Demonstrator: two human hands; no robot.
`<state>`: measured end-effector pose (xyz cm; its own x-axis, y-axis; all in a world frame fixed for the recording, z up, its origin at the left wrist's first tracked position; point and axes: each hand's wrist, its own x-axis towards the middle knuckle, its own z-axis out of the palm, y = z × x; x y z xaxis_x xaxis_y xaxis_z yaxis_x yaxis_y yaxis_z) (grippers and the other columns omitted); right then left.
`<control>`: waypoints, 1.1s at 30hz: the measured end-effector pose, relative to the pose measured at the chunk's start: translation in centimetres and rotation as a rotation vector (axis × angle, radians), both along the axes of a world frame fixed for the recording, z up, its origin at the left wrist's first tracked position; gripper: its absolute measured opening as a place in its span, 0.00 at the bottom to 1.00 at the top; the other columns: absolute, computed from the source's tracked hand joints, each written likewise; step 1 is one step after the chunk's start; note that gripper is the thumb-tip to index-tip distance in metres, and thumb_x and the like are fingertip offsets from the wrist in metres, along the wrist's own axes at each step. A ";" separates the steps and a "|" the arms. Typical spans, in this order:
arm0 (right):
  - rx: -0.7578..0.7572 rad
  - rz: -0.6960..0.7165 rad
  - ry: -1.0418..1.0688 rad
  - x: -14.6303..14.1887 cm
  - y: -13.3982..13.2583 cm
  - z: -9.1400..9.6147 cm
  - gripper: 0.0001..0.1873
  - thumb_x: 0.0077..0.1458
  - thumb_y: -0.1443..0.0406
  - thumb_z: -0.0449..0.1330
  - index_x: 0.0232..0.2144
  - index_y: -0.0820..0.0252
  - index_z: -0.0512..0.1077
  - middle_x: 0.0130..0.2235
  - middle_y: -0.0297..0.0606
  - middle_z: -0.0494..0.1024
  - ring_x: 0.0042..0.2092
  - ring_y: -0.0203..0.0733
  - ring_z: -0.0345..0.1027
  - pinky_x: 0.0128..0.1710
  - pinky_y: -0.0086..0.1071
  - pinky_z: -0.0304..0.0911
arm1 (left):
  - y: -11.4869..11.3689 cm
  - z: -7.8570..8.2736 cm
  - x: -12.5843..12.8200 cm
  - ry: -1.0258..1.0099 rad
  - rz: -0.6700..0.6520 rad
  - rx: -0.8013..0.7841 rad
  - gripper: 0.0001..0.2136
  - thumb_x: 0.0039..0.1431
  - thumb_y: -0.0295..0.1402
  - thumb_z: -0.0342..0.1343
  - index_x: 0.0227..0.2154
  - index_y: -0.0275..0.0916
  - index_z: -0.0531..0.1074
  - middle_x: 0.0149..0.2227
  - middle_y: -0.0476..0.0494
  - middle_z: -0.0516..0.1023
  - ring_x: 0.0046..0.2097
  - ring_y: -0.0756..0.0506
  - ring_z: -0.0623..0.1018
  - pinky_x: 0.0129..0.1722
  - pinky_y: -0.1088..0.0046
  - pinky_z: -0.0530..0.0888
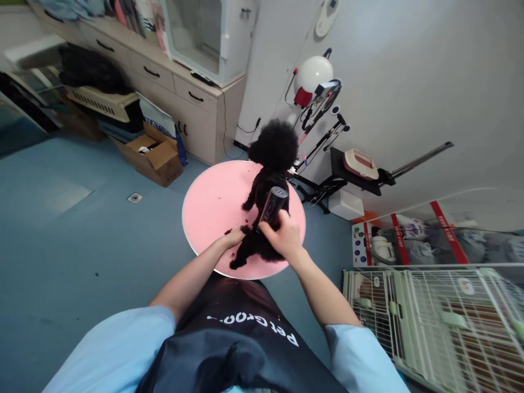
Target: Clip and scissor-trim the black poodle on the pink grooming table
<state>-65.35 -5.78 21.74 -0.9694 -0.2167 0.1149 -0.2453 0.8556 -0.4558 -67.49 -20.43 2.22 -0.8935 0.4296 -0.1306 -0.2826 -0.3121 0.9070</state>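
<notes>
A black curly-haired dog [268, 180] with a round fluffy head is on a round pink grooming table [208, 202], its back toward me. My right hand [286, 236] is wrapped around dark pet clippers [273, 204], their lower end against the fur of the dog's back. My left hand [234, 238] touches the dog's left side near the hind leg. Black fur hides its fingertips, so its grip does not show. Small tufts of cut black hair [228, 232] lie on the pink top beside that hand.
Beyond the table stand a cabinet [200, 128] and an open cardboard box [158, 158]. A stand dryer [313, 73] and a black folding table [347, 172] are along the wall. Wire cages [446, 316] line the right side. My black apron [245, 349] meets the table's near edge.
</notes>
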 end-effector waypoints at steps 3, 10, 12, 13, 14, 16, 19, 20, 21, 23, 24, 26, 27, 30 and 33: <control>0.148 0.100 -0.045 3.1 -1.3 -1.9 0.22 0.54 0.51 0.59 0.46 0.58 0.70 0.37 0.44 0.79 0.38 0.51 0.74 0.38 0.37 0.65 | -0.4 0.1 -0.2 -0.115 -0.034 0.070 0.13 0.55 0.36 0.59 0.40 0.34 0.76 0.46 0.40 0.79 0.49 0.43 0.74 0.53 0.67 0.68; 0.084 -0.168 0.045 1.9 -1.5 0.0 0.20 0.55 0.49 0.57 0.41 0.57 0.69 0.36 0.43 0.79 0.37 0.49 0.74 0.36 0.35 0.65 | -2.6 -0.3 -0.2 -0.252 -0.198 0.241 0.19 0.56 0.46 0.54 0.35 0.32 0.74 0.32 0.41 0.79 0.33 0.46 0.76 0.38 0.69 0.71; 0.123 -0.197 0.046 1.2 -2.3 -0.1 0.20 0.55 0.48 0.57 0.41 0.57 0.68 0.36 0.43 0.79 0.38 0.49 0.74 0.36 0.35 0.64 | -2.8 -0.6 -0.2 -0.285 -0.229 0.291 0.21 0.58 0.48 0.50 0.35 0.32 0.74 0.31 0.40 0.78 0.31 0.47 0.75 0.34 0.71 0.70; 0.157 -0.166 0.028 1.3 -2.9 -0.6 0.21 0.54 0.48 0.58 0.40 0.57 0.68 0.36 0.44 0.79 0.38 0.50 0.74 0.36 0.35 0.64 | -2.8 -0.7 -0.2 -0.297 -0.233 0.313 0.21 0.59 0.48 0.49 0.35 0.31 0.74 0.30 0.40 0.78 0.30 0.47 0.75 0.33 0.72 0.69; 0.193 -0.115 0.004 1.7 -3.4 -1.4 0.21 0.54 0.48 0.58 0.40 0.57 0.69 0.36 0.44 0.79 0.37 0.50 0.74 0.35 0.35 0.64 | -2.7 -0.9 -0.2 -0.306 -0.231 0.331 0.21 0.60 0.48 0.48 0.34 0.31 0.73 0.30 0.40 0.78 0.30 0.48 0.75 0.33 0.73 0.68; 0.257 0.007 -0.039 3.0 -4.2 -3.1 0.19 0.54 0.50 0.59 0.39 0.58 0.69 0.35 0.44 0.79 0.37 0.50 0.75 0.34 0.34 0.63 | -2.5 -1.3 -0.2 -0.312 -0.216 0.355 0.21 0.61 0.47 0.47 0.31 0.32 0.73 0.27 0.42 0.77 0.29 0.49 0.74 0.33 0.73 0.67; 0.276 0.139 -0.041 4.6 -4.5 -4.1 0.16 0.53 0.52 0.60 0.37 0.57 0.70 0.34 0.42 0.79 0.35 0.48 0.75 0.32 0.33 0.62 | -2.4 -1.8 -0.2 -0.300 -0.189 0.374 0.20 0.62 0.46 0.49 0.29 0.32 0.72 0.25 0.43 0.76 0.28 0.49 0.73 0.33 0.72 0.66; 0.252 0.124 -0.003 4.6 -4.4 -3.7 0.16 0.52 0.52 0.60 0.36 0.57 0.69 0.33 0.41 0.79 0.34 0.46 0.74 0.32 0.33 0.62 | -2.4 -1.9 -0.1 -0.297 -0.198 0.382 0.21 0.62 0.48 0.48 0.30 0.32 0.73 0.25 0.43 0.76 0.28 0.48 0.73 0.34 0.72 0.66; 0.218 0.074 0.055 4.2 -4.3 -2.9 0.17 0.52 0.51 0.60 0.35 0.57 0.69 0.32 0.39 0.79 0.33 0.45 0.74 0.31 0.33 0.62 | -2.5 -1.9 -0.1 -0.292 -0.224 0.390 0.23 0.62 0.50 0.47 0.33 0.32 0.74 0.27 0.42 0.77 0.29 0.47 0.74 0.34 0.71 0.67; 0.158 -0.085 0.191 2.4 -4.1 -0.9 0.19 0.50 0.48 0.60 0.34 0.57 0.67 0.31 0.38 0.78 0.31 0.45 0.73 0.30 0.33 0.61 | -2.8 -2.0 0.0 -0.265 -0.308 0.406 0.30 0.61 0.56 0.43 0.38 0.31 0.75 0.32 0.38 0.79 0.33 0.44 0.76 0.36 0.69 0.68; 0.154 -0.152 0.236 1.3 -4.1 -0.1 0.20 0.50 0.48 0.60 0.35 0.57 0.66 0.30 0.37 0.77 0.31 0.46 0.72 0.30 0.33 0.61 | -2.9 -1.9 0.0 -0.245 -0.351 0.414 0.33 0.60 0.59 0.41 0.40 0.31 0.75 0.34 0.36 0.80 0.35 0.43 0.76 0.37 0.68 0.68; 0.208 -0.202 0.252 -0.4 -4.4 0.5 0.21 0.50 0.48 0.59 0.36 0.57 0.65 0.29 0.36 0.76 0.30 0.46 0.71 0.28 0.33 0.58 | -3.0 -1.9 0.1 -0.206 -0.401 0.422 0.38 0.58 0.63 0.38 0.42 0.31 0.75 0.37 0.34 0.80 0.37 0.42 0.77 0.39 0.68 0.68; 0.250 -0.190 0.233 -0.9 -4.7 0.2 0.21 0.50 0.48 0.59 0.36 0.57 0.64 0.28 0.36 0.76 0.29 0.46 0.71 0.27 0.32 0.57 | -3.0 -1.9 0.1 -0.196 -0.402 0.416 0.38 0.57 0.64 0.38 0.42 0.31 0.76 0.37 0.34 0.80 0.36 0.42 0.77 0.38 0.68 0.68; 0.352 -0.088 0.155 0.0 -5.7 -3.0 0.20 0.51 0.48 0.58 0.35 0.58 0.64 0.28 0.37 0.76 0.28 0.46 0.71 0.26 0.31 0.54 | -2.7 -1.8 0.1 -0.193 -0.306 0.326 0.37 0.56 0.65 0.39 0.35 0.33 0.76 0.29 0.39 0.78 0.29 0.45 0.73 0.33 0.69 0.67; 0.409 0.054 0.084 2.9 -6.2 -6.7 0.19 0.52 0.51 0.59 0.36 0.60 0.66 0.31 0.40 0.77 0.29 0.45 0.72 0.25 0.31 0.54 | -2.5 -1.5 0.0 -0.178 -0.169 0.212 0.29 0.60 0.58 0.43 0.28 0.34 0.74 0.19 0.46 0.70 0.24 0.48 0.67 0.30 0.70 0.66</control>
